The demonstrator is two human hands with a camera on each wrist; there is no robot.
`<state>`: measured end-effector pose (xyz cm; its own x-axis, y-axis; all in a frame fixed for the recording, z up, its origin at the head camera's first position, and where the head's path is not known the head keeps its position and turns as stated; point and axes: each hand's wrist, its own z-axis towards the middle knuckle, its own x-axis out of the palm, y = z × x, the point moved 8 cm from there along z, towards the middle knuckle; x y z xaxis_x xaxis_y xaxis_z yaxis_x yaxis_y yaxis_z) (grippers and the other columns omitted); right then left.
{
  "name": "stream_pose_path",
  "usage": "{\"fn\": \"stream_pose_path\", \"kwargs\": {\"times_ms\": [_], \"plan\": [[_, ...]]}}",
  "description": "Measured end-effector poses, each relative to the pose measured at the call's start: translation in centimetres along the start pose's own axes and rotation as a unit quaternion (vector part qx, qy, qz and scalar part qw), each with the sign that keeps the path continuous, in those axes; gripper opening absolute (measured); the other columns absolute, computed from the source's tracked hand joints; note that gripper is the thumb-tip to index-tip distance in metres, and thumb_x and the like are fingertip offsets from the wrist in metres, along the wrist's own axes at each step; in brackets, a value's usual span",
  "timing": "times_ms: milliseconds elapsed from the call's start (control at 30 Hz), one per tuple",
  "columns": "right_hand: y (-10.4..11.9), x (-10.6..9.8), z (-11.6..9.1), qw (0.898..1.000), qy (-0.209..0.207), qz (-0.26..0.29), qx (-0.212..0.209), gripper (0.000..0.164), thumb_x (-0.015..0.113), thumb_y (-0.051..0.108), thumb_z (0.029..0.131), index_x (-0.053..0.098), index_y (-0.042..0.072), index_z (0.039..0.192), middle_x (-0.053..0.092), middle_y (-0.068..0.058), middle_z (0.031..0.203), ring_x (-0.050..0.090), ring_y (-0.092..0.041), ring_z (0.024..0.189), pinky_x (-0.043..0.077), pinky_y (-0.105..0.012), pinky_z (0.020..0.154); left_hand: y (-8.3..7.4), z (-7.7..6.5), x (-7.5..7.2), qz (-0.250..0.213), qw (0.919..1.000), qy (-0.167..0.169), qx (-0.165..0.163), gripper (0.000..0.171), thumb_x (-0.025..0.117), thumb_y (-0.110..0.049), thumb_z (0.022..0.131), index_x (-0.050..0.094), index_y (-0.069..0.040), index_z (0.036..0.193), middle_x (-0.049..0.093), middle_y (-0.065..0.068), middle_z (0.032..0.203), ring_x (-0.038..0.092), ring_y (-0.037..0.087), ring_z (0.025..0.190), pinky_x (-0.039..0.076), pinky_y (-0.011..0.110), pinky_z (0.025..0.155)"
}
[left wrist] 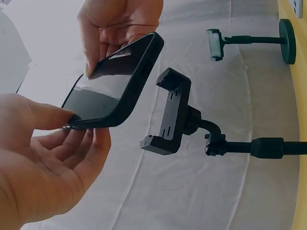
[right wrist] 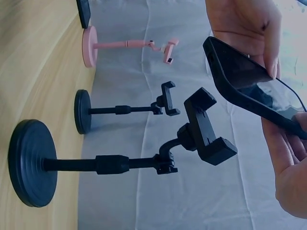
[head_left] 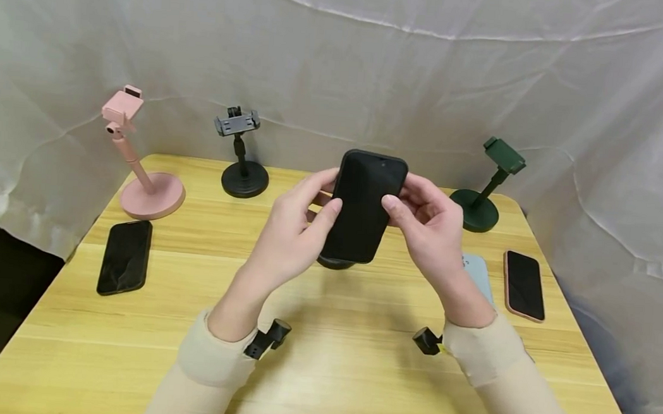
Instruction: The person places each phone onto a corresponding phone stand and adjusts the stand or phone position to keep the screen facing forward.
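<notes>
A black smartphone (head_left: 362, 209) is held up over the table, its dark screen facing me. My left hand (head_left: 296, 230) grips its left edge, thumb on the front and fingers behind. On the opposite edge, my right hand (head_left: 433, 229) pinches it the same way. Behind the phone stands a black phone stand; the head view shows only part of its base (head_left: 335, 264). Both wrist views show its clamp (left wrist: 175, 115) tilted, with a gap between it and the phone. The right wrist view also shows its pole (right wrist: 112, 164) rising from the round base.
At the back stand a pink phone stand (head_left: 152, 196), a smaller black stand (head_left: 244, 179) and a green stand (head_left: 476, 213). Another black phone (head_left: 125, 258) lies at left. A light blue phone (head_left: 477, 276), partly hidden by my right arm, and a pink-edged phone (head_left: 524, 285) lie at right.
</notes>
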<state>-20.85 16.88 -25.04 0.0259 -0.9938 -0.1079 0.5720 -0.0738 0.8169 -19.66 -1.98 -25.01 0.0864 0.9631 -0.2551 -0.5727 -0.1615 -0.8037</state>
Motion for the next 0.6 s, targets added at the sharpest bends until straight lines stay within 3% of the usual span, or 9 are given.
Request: {"fn": "stream_pose_path", "kwargs": {"times_ms": [233, 433, 600], "plan": [[0.7, -0.2, 0.8, 0.999, 0.032, 0.004, -0.009, 0.037, 0.067, -0.015, 0.092, 0.064, -0.013, 0.128, 0.076, -0.004, 0.104, 0.073, -0.015, 0.082, 0.062, -0.027, 0.074, -0.1, 0.0, -0.1, -0.036, 0.9988, -0.033, 0.002, 0.034, 0.061, 0.005, 0.101, 0.063, 0.003, 0.135, 0.068, 0.015, 0.113, 0.067, 0.024, 0.093, 0.063, 0.033, 0.074], [0.5, -0.2, 1.5, 0.995, 0.08, -0.032, 0.039, 0.045, 0.072, -0.011, 0.091, 0.063, -0.006, 0.134, 0.077, 0.0, 0.109, 0.075, -0.016, 0.088, 0.063, -0.027, 0.078, -0.6, 0.2, -0.1, -0.029, 0.998, -0.05, 0.024, 0.035, 0.062, 0.007, 0.099, 0.063, 0.004, 0.134, 0.067, 0.015, 0.111, 0.067, 0.023, 0.093, 0.063, 0.032, 0.075], [0.2, -0.3, 1.7, 0.992, 0.1, -0.035, 0.068, 0.04, 0.073, -0.008, 0.092, 0.064, -0.008, 0.132, 0.077, 0.001, 0.108, 0.076, -0.016, 0.085, 0.063, -0.029, 0.078, -0.7, 0.4, 0.1, -0.013, 0.9984, -0.046, 0.028, 0.036, 0.062, 0.006, 0.1, 0.062, 0.004, 0.136, 0.066, 0.015, 0.113, 0.067, 0.024, 0.096, 0.063, 0.031, 0.077]]}}
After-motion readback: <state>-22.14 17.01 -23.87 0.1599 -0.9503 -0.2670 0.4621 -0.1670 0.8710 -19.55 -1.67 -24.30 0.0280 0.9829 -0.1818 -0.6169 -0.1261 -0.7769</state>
